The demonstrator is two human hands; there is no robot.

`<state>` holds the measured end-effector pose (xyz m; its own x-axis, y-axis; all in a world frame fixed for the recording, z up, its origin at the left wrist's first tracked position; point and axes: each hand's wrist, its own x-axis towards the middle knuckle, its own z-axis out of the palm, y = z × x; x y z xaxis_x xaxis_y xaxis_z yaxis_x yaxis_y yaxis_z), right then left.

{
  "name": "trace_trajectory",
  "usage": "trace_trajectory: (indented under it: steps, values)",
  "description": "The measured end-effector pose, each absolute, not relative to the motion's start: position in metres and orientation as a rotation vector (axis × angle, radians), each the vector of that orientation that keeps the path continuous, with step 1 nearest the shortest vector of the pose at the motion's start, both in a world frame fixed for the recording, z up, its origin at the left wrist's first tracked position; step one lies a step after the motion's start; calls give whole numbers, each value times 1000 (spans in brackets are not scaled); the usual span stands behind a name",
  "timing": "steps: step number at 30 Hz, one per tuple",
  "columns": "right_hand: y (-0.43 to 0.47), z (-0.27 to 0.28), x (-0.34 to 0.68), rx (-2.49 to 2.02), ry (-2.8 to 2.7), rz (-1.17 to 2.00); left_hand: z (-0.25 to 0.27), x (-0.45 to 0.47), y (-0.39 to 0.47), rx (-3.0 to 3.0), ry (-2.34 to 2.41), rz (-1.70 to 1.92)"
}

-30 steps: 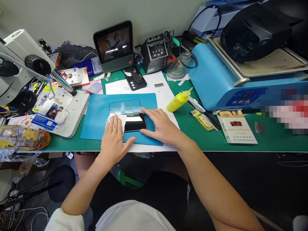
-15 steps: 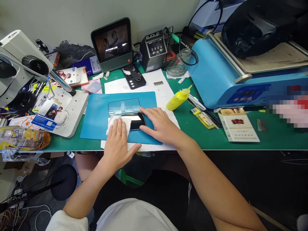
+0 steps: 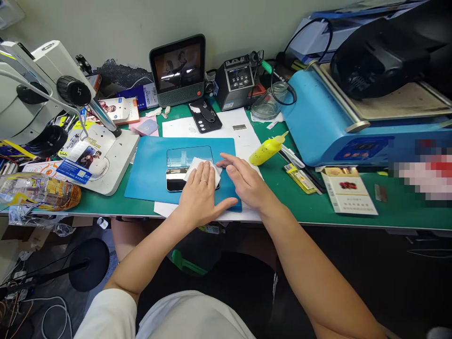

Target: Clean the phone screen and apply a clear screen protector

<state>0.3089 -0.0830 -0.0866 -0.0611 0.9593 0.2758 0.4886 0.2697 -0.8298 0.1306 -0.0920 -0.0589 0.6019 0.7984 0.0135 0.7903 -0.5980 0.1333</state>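
A glossy black phone (image 3: 174,181) with rounded corners lies on the smooth, flexible-looking blue mat (image 3: 148,165), alongside a clear, dark-edged rectangular sheet (image 3: 188,155). The left hand (image 3: 201,190) lies flat on a soft white wipe (image 3: 216,176) over the phone's right part, fingers straight and together, thumb spread. The right hand (image 3: 243,181) holds nothing, its fingers loosely extended near the phone's right end; whether they touch it I cannot tell.

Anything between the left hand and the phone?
Yes: a white wipe. It lies under the fingers of the left hand, over the right-hand part of the phone. The clear panel lies beyond the phone, not between them.
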Motion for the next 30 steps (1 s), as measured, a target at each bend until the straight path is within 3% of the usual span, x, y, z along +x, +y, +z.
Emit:
trace_trajectory:
  steps: [16, 30]
  values:
    - [-83, -77, 309, -1369, -1778, 694, -41, 32, -123, 2689, 1398, 62]
    - [-83, -80, 308, -1352, -1673, 752, -54, 132, -113, 2771, 1221, 9]
